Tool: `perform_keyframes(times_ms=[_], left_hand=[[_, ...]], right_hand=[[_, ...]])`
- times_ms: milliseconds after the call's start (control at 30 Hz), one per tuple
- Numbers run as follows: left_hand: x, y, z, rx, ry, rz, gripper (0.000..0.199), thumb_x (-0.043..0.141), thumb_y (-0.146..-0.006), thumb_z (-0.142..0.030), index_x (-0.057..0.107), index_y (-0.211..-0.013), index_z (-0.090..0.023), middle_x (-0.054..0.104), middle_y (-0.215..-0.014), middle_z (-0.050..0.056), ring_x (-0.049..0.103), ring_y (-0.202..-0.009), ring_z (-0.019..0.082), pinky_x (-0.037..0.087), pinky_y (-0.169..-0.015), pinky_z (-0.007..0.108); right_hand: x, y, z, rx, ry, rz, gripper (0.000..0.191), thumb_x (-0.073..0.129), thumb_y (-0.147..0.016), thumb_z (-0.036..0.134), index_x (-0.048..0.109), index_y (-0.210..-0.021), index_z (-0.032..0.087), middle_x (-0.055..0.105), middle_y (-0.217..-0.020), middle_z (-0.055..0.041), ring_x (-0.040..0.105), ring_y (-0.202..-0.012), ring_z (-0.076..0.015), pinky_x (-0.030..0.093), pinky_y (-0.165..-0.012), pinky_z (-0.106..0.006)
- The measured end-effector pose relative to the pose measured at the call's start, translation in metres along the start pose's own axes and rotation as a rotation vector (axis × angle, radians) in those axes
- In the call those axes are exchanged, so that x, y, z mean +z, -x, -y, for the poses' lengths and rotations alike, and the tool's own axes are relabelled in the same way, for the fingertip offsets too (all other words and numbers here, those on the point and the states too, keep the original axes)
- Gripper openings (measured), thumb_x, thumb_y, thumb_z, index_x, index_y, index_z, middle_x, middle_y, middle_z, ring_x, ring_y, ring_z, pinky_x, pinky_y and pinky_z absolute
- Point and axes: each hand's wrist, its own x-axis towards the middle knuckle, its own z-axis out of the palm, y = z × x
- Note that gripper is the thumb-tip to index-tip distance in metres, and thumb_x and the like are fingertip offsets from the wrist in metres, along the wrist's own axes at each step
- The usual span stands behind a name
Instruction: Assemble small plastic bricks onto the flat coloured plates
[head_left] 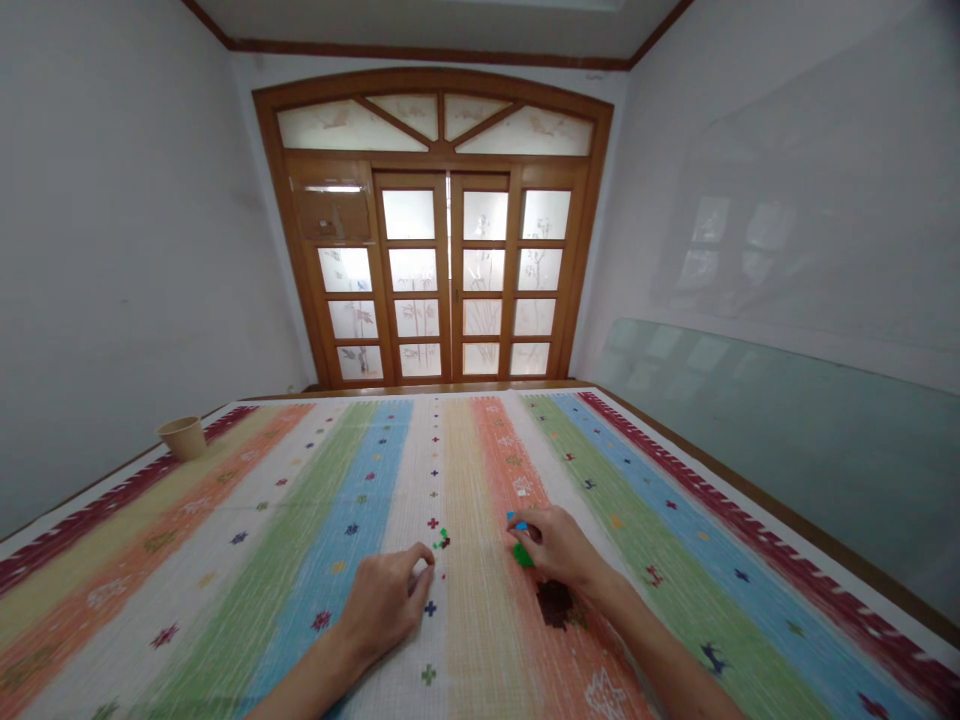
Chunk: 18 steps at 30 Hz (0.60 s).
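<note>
My left hand [391, 597] rests low over the white stripe of the cloth, thumb and index finger curled together. Anything between those tips is too small to make out. Just beyond them lies a small cluster of green and dark red bits [442, 540]. Further right, my right hand [559, 545] pinches down at some small blue pieces [514, 520], partly hidden by its fingers. I cannot make out what its fingertips hold. Under this hand sits a small heap of green pieces [523, 556], and nearer me a dark brown heap [553, 606] lies beside the wrist.
A striped, patterned cloth [300, 560] covers the table. At its far left edge stands a tan paper cup [182, 440]. A glass-like pale green panel [780, 430] leans along the right wall. Wooden doors with glass panes [450, 280] stand beyond the table.
</note>
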Motion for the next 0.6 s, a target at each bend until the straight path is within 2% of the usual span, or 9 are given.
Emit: perform_keyframes(times_ms=[233, 300, 433, 600], left_hand=[[0.000, 0.001, -0.002, 0.192, 0.035, -0.202, 0.021, 0.047, -0.097, -0.025, 0.066, -0.091, -0.021, 0.052, -0.048, -0.007, 0.048, -0.039, 0.009, 0.035, -0.051, 0.021], [-0.001, 0.001, -0.004, 0.234, 0.041, -0.241, 0.021, 0.047, -0.098, -0.027, 0.066, -0.091, -0.021, 0.052, -0.048, -0.007, 0.048, -0.039, 0.009, 0.036, -0.052, 0.021], [-0.003, 0.000, -0.008, 0.324, 0.057, -0.303, 0.021, 0.047, -0.100, -0.028, 0.065, -0.092, -0.021, 0.054, -0.050, -0.007, 0.050, -0.040, 0.009, 0.036, -0.053, 0.022], [-0.006, 0.000, -0.012, 0.398, 0.063, -0.319, 0.021, 0.046, -0.101, -0.027, 0.064, -0.092, -0.021, 0.055, -0.050, -0.007, 0.053, -0.042, 0.009, 0.037, -0.053, 0.024]], right_hand=[[0.014, 0.005, 0.029, -0.037, -0.203, -0.052, 0.015, 0.062, -0.083, 0.025, 0.076, -0.083, 0.018, 0.052, -0.054, 0.0022, 0.048, -0.052, -0.0120, 0.032, -0.056, -0.024], [0.018, 0.007, 0.039, -0.028, -0.261, -0.029, 0.014, 0.064, -0.083, 0.025, 0.076, -0.083, 0.018, 0.046, -0.051, 0.0042, 0.044, -0.050, -0.0111, 0.030, -0.055, -0.024], [0.023, 0.010, 0.057, -0.008, -0.374, 0.042, 0.013, 0.066, -0.080, 0.022, 0.077, -0.084, 0.017, 0.042, -0.051, 0.0059, 0.038, -0.049, -0.0095, 0.027, -0.052, -0.023], [0.032, 0.013, 0.067, 0.020, -0.467, 0.052, 0.011, 0.068, -0.079, 0.022, 0.077, -0.083, 0.018, 0.038, -0.051, 0.0069, 0.035, -0.050, -0.0095, 0.025, -0.051, -0.023]])
